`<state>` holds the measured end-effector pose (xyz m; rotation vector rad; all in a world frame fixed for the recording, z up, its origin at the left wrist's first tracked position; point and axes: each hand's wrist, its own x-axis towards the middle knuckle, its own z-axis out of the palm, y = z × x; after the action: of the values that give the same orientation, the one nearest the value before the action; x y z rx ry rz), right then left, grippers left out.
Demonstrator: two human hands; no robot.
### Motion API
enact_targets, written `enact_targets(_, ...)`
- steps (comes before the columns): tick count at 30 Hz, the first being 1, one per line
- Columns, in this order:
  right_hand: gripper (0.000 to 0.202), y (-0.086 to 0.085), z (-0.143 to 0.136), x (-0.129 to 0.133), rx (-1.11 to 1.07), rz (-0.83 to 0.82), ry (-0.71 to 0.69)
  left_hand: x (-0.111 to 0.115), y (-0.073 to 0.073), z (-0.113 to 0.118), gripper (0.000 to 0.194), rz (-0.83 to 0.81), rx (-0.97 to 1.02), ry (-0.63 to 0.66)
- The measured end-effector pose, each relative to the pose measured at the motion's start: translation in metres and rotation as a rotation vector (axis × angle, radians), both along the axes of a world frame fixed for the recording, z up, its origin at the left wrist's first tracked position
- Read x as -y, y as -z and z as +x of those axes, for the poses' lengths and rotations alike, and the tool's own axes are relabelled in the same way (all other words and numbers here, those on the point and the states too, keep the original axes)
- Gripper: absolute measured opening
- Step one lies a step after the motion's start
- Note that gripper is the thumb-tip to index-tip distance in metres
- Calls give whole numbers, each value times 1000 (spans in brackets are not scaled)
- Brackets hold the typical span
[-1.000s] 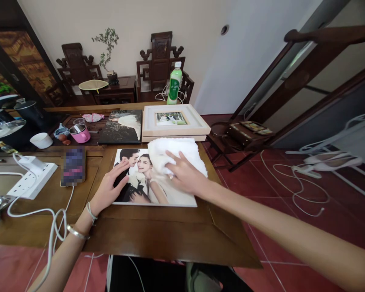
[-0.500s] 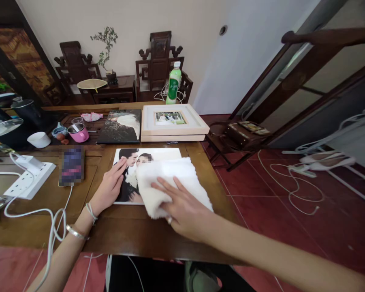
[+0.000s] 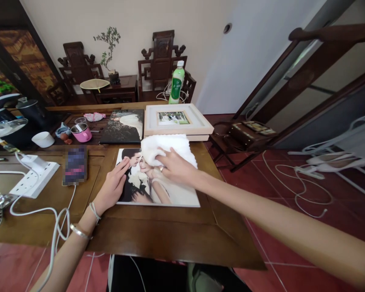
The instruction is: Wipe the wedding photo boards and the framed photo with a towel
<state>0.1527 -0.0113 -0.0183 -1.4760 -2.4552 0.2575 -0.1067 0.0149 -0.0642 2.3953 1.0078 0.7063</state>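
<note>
A wedding photo panel (image 3: 176,188) lies flat on the wooden table near its front right corner. My left hand (image 3: 114,184) rests on the panel's left edge, fingers stretched out and close together. A white cloth (image 3: 170,148) is under my right hand (image 3: 178,168), whose fingers are bunched into it. The cloth covers the upper right part of the panel and reaches to the frames behind. Part of the print's top edge is hidden beneath it.
Behind the panel are a dark photo panel (image 3: 124,126) and stacked pale frames (image 3: 178,117), with a green bottle (image 3: 176,83) beyond. On the left are a phone (image 3: 75,165), a white power strip (image 3: 36,178), a pink cup (image 3: 81,133), a white cup (image 3: 43,139) and loose cables.
My right hand has moved the cloth away from me to the panel's upper right, uncovering the lower right of the picture. My left hand stays on the left edge.
</note>
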Motion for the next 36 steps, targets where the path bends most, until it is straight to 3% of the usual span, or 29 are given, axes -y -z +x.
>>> enact_targets(4,35,-1,-22,50,7,-158,21,0,1,0,48,-9,-1,-6)
enact_targets(8,34,-7,-41,107,43,-264,-103,1,0,1,48,-20,8,-15)
enact_targets(12,31,-12,-49,133,60,-331,-202,1,1,0,48,-18,9,-17)
enact_targets(16,38,-14,-47,114,80,-316,-181,1,2,0,49,-8,-10,-18)
enact_targets(22,49,-16,-41,44,118,-223,-23,1,2,1,47,20,8,8)
enact_targets(26,42,-16,-40,0,133,-122,22,2,1,1,47,10,12,2)
enact_targets(29,36,-17,-40,-19,129,-91,49,3,0,1,47,-1,11,-7)
enact_targets(32,38,-18,-45,-14,141,-86,56,2,0,1,47,3,18,-6)
enact_targets(36,41,-18,-57,36,205,-156,14,1,0,1,47,6,16,2)
